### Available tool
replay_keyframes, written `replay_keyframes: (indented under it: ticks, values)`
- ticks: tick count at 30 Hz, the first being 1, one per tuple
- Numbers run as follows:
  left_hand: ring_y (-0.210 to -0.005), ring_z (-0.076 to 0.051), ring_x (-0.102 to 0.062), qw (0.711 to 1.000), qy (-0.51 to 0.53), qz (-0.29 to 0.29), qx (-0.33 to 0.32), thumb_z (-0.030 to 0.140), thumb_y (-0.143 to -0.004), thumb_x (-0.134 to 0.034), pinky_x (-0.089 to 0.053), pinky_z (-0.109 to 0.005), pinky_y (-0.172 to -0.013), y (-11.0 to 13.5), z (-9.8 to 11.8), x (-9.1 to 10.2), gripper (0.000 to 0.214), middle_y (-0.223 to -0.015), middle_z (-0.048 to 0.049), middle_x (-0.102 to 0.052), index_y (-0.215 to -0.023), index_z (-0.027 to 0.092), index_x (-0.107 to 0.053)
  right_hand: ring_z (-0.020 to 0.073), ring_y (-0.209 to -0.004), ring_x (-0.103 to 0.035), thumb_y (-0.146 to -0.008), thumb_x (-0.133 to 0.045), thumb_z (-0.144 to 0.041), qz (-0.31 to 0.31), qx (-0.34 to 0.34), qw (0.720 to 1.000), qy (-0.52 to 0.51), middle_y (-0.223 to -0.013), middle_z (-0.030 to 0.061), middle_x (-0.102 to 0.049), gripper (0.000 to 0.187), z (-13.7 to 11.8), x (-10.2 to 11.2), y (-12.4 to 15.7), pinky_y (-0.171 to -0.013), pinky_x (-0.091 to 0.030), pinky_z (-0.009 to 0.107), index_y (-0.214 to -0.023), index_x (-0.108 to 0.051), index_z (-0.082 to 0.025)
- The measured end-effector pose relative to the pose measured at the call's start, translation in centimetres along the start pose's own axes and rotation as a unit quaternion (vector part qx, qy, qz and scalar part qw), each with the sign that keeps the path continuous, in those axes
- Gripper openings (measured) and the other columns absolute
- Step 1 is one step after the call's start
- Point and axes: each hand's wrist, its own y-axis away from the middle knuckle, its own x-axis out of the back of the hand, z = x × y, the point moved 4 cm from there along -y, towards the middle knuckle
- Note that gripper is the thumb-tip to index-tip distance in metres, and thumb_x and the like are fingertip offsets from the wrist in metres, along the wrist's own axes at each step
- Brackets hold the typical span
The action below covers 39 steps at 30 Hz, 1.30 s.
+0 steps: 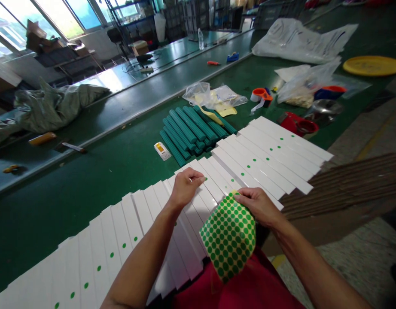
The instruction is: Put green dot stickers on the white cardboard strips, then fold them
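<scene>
A long row of white flat boxes (pixel 269 154) lies overlapped across the green table (pixel 88 184), most bearing a small green dot sticker. My left hand (pixel 185 186) is pinched closed over one box, pressing a green dot at its fingertips. My right hand (pixel 257 206) grips the top edge of a yellow sheet of green dot stickers (pixel 228 236), held just above my lap.
Behind the boxes lies a stack of green ribbed rods (pixel 191 131), a small white packet (pixel 162 151), plastic bags (pixel 214 96), tape dispensers (pixel 261 96), a red one (pixel 297 124) and a yellow disc (pixel 373 65). Brown cardboard sheets (pixel 346 182) lie at right.
</scene>
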Motion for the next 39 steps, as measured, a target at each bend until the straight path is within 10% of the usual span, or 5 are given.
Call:
replay_keyframes:
  ticks: [7,14,21,35,39]
  values:
    - [-0.061,-0.012,-0.057,0.989,0.018,-0.026,0.144,0.022,-0.068,-0.068,-0.044,-0.025,-0.061,0.6,-5.9,0.0,0.009,-0.065,-0.0018,-0.066,-0.066,0.013,-0.070,0.0147,-0.057,-0.060,-0.069,-0.078,-0.040,-0.019,-0.097,0.988,-0.120,-0.067,0.0027,-0.070,0.027,3.5,6.1,1.4,-0.054,-0.045,0.024,-0.077,-0.072,-0.016]
    - [-0.066,-0.014,-0.062,0.985,-0.051,-0.097,0.133,0.016,-0.068,-0.067,-0.046,-0.025,-0.062,-1.3,-6.6,-7.1,0.007,-0.067,-0.0036,-0.070,-0.069,0.013,-0.073,0.0139,-0.051,-0.058,-0.068,-0.078,-0.044,-0.049,-0.092,0.990,-0.099,-0.062,0.0020,-0.068,0.030,3.4,4.4,1.5,-0.048,-0.043,0.025,-0.075,-0.073,-0.015]
    - [-0.067,-0.015,-0.062,0.974,-0.140,-0.108,0.142,0.014,-0.072,-0.063,-0.043,-0.024,-0.061,-1.6,-8.6,-8.9,0.011,-0.066,-0.0034,-0.067,-0.071,0.011,-0.074,0.0151,-0.053,-0.059,-0.067,-0.078,-0.046,-0.055,-0.074,0.989,-0.114,-0.064,0.0032,-0.069,0.034,3.2,3.7,1.7,-0.050,-0.046,0.026,-0.077,-0.074,-0.013]
    - [-0.101,-0.024,-0.057,0.950,-0.309,-0.007,0.048,0.022,-0.079,-0.067,-0.042,-0.035,-0.087,-0.6,-7.1,-9.0,0.036,-0.112,-0.0129,-0.059,-0.114,0.015,-0.062,0.0148,-0.057,-0.061,-0.074,-0.075,-0.045,-0.093,-0.046,0.987,-0.122,-0.071,0.0041,-0.071,0.035,2.9,2.1,0.7,-0.056,-0.046,0.026,-0.084,-0.074,-0.012]
    - [-0.092,-0.019,-0.059,0.969,-0.246,-0.015,0.014,0.028,-0.087,-0.058,-0.044,-0.030,-0.082,0.6,-4.8,-8.3,0.018,-0.095,-0.0060,-0.062,-0.095,0.018,-0.071,0.0138,-0.057,-0.060,-0.075,-0.073,-0.044,-0.098,-0.041,0.987,-0.120,-0.069,0.0029,-0.070,0.033,2.3,1.6,0.4,-0.055,-0.045,0.025,-0.084,-0.074,-0.013]
